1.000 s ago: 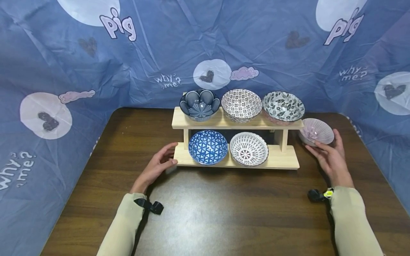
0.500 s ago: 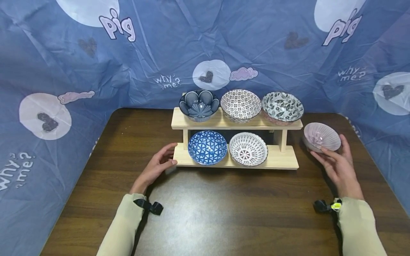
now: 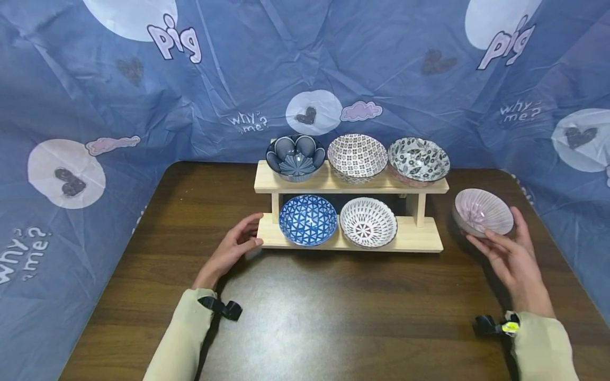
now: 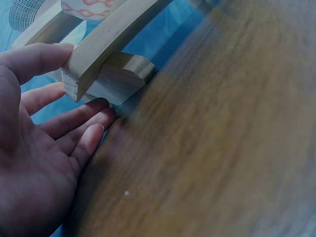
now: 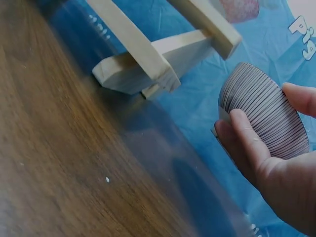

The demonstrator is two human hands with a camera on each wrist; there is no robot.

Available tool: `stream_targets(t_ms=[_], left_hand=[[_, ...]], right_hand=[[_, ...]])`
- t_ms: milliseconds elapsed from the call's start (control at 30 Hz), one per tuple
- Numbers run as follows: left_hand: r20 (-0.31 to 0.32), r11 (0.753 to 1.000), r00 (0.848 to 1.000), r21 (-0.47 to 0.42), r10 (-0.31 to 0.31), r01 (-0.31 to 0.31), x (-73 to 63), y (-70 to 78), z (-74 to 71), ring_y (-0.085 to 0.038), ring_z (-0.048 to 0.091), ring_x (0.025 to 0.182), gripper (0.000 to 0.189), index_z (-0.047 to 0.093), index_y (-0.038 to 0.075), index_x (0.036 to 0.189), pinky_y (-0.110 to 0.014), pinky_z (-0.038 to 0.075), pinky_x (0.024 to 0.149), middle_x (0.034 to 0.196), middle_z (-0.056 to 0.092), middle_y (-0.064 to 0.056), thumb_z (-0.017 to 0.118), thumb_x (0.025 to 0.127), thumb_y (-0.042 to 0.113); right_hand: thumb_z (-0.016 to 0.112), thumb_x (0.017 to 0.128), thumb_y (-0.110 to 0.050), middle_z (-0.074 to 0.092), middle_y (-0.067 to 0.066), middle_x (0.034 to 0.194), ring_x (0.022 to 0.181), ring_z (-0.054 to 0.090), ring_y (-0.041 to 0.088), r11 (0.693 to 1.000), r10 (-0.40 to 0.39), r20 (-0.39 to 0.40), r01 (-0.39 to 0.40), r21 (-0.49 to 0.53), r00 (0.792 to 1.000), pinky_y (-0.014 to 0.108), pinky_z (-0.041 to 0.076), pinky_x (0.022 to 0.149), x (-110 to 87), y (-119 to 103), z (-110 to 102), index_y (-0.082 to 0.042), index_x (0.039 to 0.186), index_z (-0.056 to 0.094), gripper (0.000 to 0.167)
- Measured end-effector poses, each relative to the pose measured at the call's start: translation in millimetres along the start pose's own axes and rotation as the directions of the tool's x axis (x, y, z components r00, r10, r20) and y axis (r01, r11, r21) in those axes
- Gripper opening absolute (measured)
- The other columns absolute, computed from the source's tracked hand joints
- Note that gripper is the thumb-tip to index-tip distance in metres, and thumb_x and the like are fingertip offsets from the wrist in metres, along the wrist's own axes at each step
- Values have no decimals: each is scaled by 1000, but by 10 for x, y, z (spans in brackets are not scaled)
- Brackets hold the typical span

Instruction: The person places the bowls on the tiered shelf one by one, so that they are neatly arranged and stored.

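My right hand [image 3: 512, 262] holds a pinkish ribbed bowl [image 3: 483, 211] in the air, right of the two-tier wooden display stand [image 3: 419, 238]. In the right wrist view the thumb is at the rim of the bowl [image 5: 264, 116], fingers against its dark-striped outside and base. My left hand [image 3: 230, 251] holds the left end of the lower shelf, thumb and index finger at its corners; the other fingers hang loosely curled in the left wrist view. On the lower shelf sit a blue triangle-patterned bowl [image 3: 307, 220] and a white bowl with dark dashes [image 3: 368, 222].
Along the upper shelf stand a dark blue petal bowl [image 3: 295, 157], a brown-patterned bowl [image 3: 357, 156] and a leaf-patterned bowl [image 3: 419, 159]. The stand is near the back of the brown wooden table [image 3: 324, 312]. A blue printed cloth [image 3: 214, 95] hangs behind and at both sides.
My right hand has drawn the pinkish bowl toward me and to the right, away from the stand's right side. The left hand stays at the shelf's end.
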State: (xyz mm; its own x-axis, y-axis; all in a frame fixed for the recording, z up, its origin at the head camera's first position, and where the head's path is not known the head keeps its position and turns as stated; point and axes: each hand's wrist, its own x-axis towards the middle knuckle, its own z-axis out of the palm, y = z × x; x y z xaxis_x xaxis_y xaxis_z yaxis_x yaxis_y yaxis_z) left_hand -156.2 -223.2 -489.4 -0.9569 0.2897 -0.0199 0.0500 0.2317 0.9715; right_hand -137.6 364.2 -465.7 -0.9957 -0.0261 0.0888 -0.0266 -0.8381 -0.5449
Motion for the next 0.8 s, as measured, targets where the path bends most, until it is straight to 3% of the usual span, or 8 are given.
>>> stream_targets(t_ms=[567, 800], left_hand=[[-17, 1000, 1000, -1, 7, -7, 11, -19, 16, -4, 55, 114, 61, 40, 5, 150, -17, 44, 94, 140, 53, -30, 63, 93, 7], [-12, 1000, 1000, -1, 0, 0, 12, -6, 13, -13, 53, 118, 61, 39, 6, 151, -18, 44, 95, 141, 53, -29, 62, 94, 9]], right_hand=[[25, 90, 29, 36, 5, 138, 110, 67, 42, 1000, 17, 31, -17, -11, 999, 58, 57, 85, -227, 40, 176, -26, 148, 33, 80], [23, 91, 28, 32, 6, 141, 112, 66, 44, 998, 32, 89, -28, -47, 996, 57, 56, 88, -288, 96, 274, -24, 150, 30, 79]])
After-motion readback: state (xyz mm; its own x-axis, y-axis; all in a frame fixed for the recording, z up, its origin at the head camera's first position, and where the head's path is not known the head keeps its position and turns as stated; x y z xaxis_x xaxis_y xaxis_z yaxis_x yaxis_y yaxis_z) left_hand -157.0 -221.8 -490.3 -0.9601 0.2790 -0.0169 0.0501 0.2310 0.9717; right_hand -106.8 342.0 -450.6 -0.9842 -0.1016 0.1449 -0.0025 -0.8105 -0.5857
